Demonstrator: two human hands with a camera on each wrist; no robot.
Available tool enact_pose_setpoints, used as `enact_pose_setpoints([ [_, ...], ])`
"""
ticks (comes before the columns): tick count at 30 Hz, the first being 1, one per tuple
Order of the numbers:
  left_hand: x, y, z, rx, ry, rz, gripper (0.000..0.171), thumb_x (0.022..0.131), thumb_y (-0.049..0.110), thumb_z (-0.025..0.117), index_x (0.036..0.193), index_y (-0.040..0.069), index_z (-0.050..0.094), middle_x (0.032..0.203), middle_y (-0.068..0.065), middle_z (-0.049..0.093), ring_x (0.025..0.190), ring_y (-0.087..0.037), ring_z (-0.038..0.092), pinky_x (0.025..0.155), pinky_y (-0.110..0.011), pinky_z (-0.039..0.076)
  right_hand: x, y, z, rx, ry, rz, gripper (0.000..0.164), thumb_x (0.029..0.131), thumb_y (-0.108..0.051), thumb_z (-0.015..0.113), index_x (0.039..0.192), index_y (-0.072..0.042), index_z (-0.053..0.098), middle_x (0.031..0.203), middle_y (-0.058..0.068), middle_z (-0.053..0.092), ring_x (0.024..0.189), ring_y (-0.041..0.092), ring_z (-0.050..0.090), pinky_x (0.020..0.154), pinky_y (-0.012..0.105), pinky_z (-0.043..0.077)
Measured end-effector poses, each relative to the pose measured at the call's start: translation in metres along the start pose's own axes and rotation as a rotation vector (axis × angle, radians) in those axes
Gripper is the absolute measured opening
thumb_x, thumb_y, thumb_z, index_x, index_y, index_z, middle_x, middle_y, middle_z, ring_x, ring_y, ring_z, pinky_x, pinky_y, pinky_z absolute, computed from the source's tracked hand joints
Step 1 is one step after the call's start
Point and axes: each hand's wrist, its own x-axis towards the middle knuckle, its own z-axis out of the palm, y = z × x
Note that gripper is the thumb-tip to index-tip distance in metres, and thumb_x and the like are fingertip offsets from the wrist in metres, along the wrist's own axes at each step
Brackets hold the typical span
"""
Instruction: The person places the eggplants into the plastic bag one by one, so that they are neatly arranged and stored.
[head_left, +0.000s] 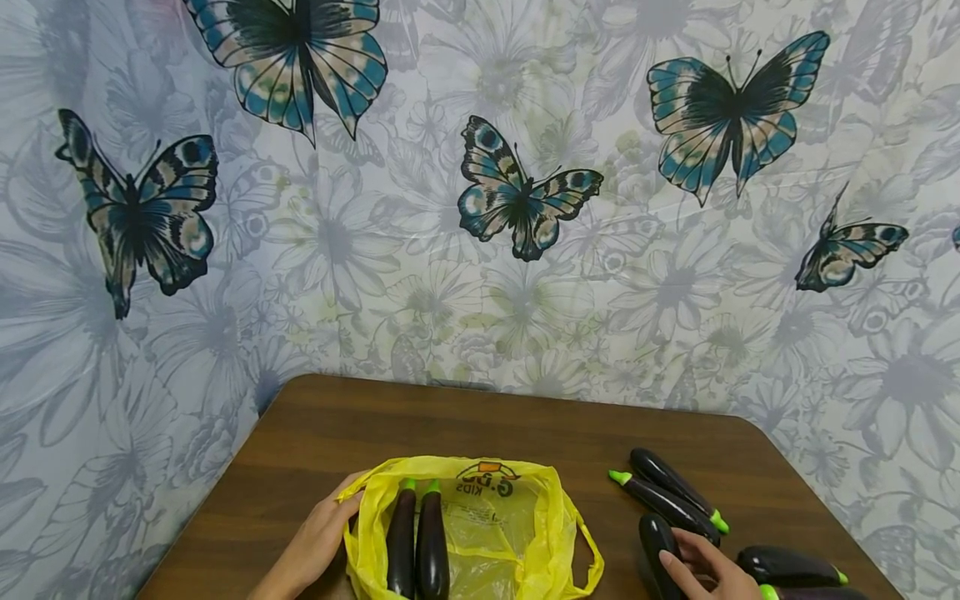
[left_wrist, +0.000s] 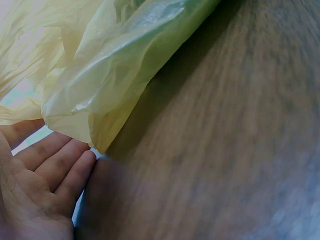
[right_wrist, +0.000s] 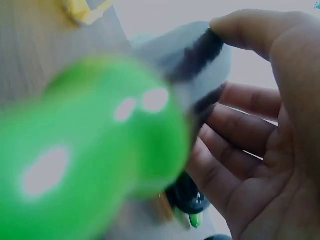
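Held between thumb and bent fingers of the right hand (head_left: 712,569), beside the bag: a smooth, glossy black eggplant (head_left: 654,537). Pinched at the rim by the left hand (head_left: 318,532), outer fingers nearly straight: a thin, crinkled, translucent yellow plastic bag (head_left: 551,533) with dark lettering. Inside, a pair of slender eggplants (head_left: 432,542), side by side, green caps uppermost. Farther right on the wood-grained desk (head_left: 525,425), two elongated eggplants (head_left: 667,500), caps at opposite ends; nearer, a plumper eggplant (head_left: 791,565). Cut off below: the bag's near side and a last eggplant (head_left: 813,593). Blurred in the right wrist view: a huge green cap (right_wrist: 110,145). Out of sight in the left wrist view: the thumb. Impossible to tell whether touching the desk: the gripped eggplant.
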Motion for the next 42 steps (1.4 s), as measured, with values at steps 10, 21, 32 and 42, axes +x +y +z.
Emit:
enact_pose_setpoints([
  [10, 0.002, -0.001, 0.001, -0.011, -0.012, 0.005, 0.041, 0.113, 0.038, 0.037, 0.147, 0.024, 0.055, 0.149, 0.004, 0.055, 0.135, -0.013, 0.050, 0.105, -0.024, 0.045, -0.009, -0.020, -0.003, 0.006, -0.004, -0.048, 0.073, 0.095, -0.055, 0.069, 0.142, 0.000, 0.059, 0.115, 0.013, 0.076, 0.099, 0.022, 0.073, 0.077, 0.028, 0.058],
  [21, 0.002, -0.001, 0.001, 0.010, -0.002, 0.042, 0.042, 0.114, 0.037, 0.036, 0.148, 0.021, 0.054, 0.148, 0.004, 0.055, 0.135, -0.013, 0.050, 0.107, -0.025, 0.044, -0.007, -0.042, 0.005, 0.046, -0.029, -0.061, 0.076, 0.098, -0.055, 0.065, 0.147, 0.000, 0.051, 0.119, 0.022, 0.073, 0.108, 0.035, 0.071, 0.091, 0.050, 0.058],
  [32, 0.001, -0.002, 0.000, 0.021, -0.003, 0.082, 0.040, 0.114, 0.034, 0.035, 0.146, 0.022, 0.055, 0.146, 0.005, 0.057, 0.132, -0.009, 0.053, 0.105, -0.023, 0.045, -0.011, -0.060, 0.014, 0.058, -0.059, -0.112, 0.073, 0.096, -0.055, 0.067, 0.147, -0.004, 0.053, 0.122, 0.019, 0.072, 0.110, 0.033, 0.071, 0.091, 0.050, 0.058],
  [42, 0.000, -0.003, 0.000, 0.016, -0.004, 0.073, 0.041, 0.114, 0.035, 0.036, 0.147, 0.021, 0.055, 0.147, 0.005, 0.056, 0.134, -0.009, 0.051, 0.106, -0.024, 0.044, -0.010, -0.081, 0.021, 0.062, -0.063, -0.152, 0.075, 0.094, -0.058, 0.068, 0.146, -0.007, 0.055, 0.126, 0.018, 0.070, 0.107, 0.030, 0.070, 0.088, 0.048, 0.059],
])
